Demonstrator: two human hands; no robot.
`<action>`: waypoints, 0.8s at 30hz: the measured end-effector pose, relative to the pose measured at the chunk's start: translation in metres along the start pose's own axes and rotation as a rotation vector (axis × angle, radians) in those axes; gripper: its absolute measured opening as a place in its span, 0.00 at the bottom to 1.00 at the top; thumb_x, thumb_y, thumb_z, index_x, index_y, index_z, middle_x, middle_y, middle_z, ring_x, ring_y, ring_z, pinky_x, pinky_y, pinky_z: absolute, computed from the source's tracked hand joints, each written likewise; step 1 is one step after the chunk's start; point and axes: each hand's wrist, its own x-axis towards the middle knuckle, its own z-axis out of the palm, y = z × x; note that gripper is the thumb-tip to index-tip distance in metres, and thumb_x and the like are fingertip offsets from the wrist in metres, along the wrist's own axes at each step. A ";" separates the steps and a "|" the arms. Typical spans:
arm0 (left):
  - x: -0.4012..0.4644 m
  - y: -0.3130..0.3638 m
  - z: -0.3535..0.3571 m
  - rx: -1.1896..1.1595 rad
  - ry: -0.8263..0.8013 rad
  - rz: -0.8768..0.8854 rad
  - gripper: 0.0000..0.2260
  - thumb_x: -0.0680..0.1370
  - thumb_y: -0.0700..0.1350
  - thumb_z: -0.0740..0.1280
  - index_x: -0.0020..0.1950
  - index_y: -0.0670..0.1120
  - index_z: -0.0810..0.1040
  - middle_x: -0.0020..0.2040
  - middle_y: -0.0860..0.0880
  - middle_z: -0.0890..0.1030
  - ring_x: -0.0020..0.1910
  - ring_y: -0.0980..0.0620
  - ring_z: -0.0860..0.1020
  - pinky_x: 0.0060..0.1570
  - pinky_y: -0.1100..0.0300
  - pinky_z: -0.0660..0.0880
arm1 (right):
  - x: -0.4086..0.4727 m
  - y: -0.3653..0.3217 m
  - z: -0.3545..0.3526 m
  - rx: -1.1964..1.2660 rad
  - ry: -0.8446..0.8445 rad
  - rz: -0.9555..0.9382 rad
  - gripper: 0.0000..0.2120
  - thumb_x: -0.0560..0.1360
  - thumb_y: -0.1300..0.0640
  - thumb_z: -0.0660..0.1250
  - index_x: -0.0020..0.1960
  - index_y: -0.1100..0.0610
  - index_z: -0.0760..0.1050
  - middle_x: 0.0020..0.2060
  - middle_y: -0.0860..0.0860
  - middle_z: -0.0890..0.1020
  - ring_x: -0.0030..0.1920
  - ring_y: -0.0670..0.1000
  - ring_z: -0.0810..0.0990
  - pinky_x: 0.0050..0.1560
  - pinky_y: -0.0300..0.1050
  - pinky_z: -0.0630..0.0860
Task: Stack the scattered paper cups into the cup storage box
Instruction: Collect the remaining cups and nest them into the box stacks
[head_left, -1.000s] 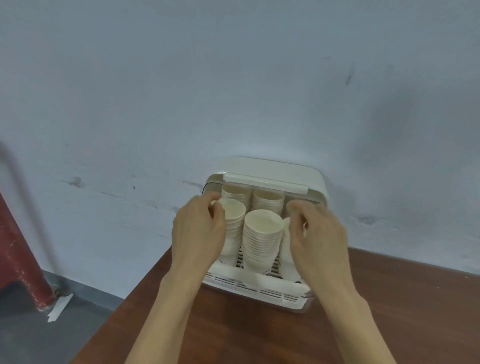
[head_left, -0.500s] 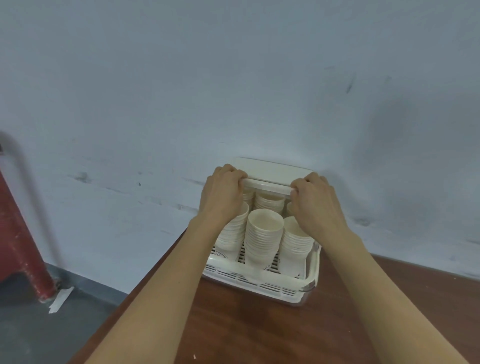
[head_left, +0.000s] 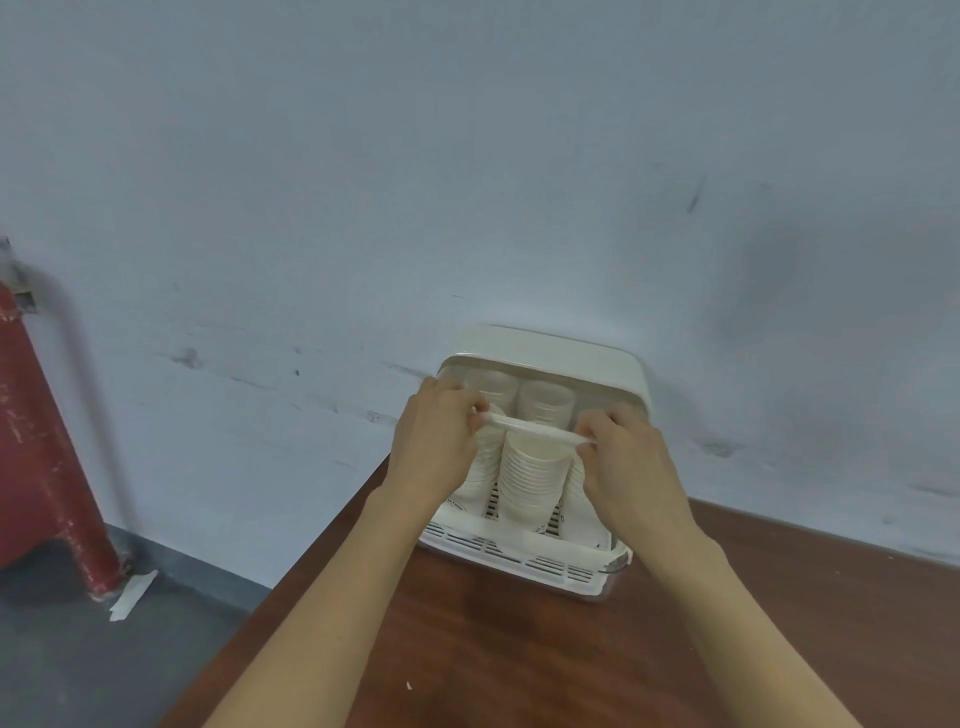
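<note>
The cream cup storage box (head_left: 550, 348) stands on the brown table against the wall. Stacks of white paper cups (head_left: 530, 478) lean inside it, in a front row and a back row (head_left: 545, 408). Its clear front cover is partway down, and its white handle bar (head_left: 530, 431) crosses in front of the cups. My left hand (head_left: 434, 441) grips the bar's left end. My right hand (head_left: 623, 457) pinches the right end. Both hands hide the outer cup stacks in part.
The brown wooden table (head_left: 519, 649) runs from the box toward me; its left edge drops to a grey floor (head_left: 78, 649). A red stool leg (head_left: 47, 467) stands at the left by the wall, with a strip of tape (head_left: 132, 595) on the floor.
My hands left the cup stacks and went up to the cover's handle bar. Now they have drawn the bar and the clear cover down over the front of the cups.
</note>
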 end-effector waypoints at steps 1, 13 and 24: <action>-0.003 0.000 0.000 -0.008 0.003 -0.003 0.07 0.79 0.42 0.65 0.54 0.48 0.82 0.52 0.52 0.79 0.53 0.52 0.71 0.50 0.58 0.70 | -0.002 -0.001 0.000 0.001 0.002 -0.001 0.08 0.73 0.65 0.64 0.49 0.57 0.77 0.47 0.52 0.76 0.48 0.56 0.74 0.46 0.44 0.65; -0.020 0.005 0.003 -0.052 0.147 -0.060 0.10 0.76 0.39 0.67 0.57 0.45 0.77 0.55 0.51 0.75 0.56 0.51 0.71 0.49 0.61 0.69 | -0.004 -0.002 0.002 -0.016 0.013 0.018 0.09 0.74 0.64 0.62 0.51 0.56 0.76 0.49 0.52 0.76 0.49 0.55 0.72 0.46 0.42 0.62; -0.053 0.004 0.039 -0.213 0.007 -0.503 0.25 0.73 0.54 0.70 0.62 0.42 0.66 0.57 0.45 0.74 0.55 0.42 0.75 0.49 0.54 0.69 | 0.005 -0.001 0.003 -0.030 0.023 0.046 0.09 0.74 0.64 0.61 0.52 0.58 0.77 0.50 0.53 0.76 0.52 0.56 0.73 0.50 0.45 0.68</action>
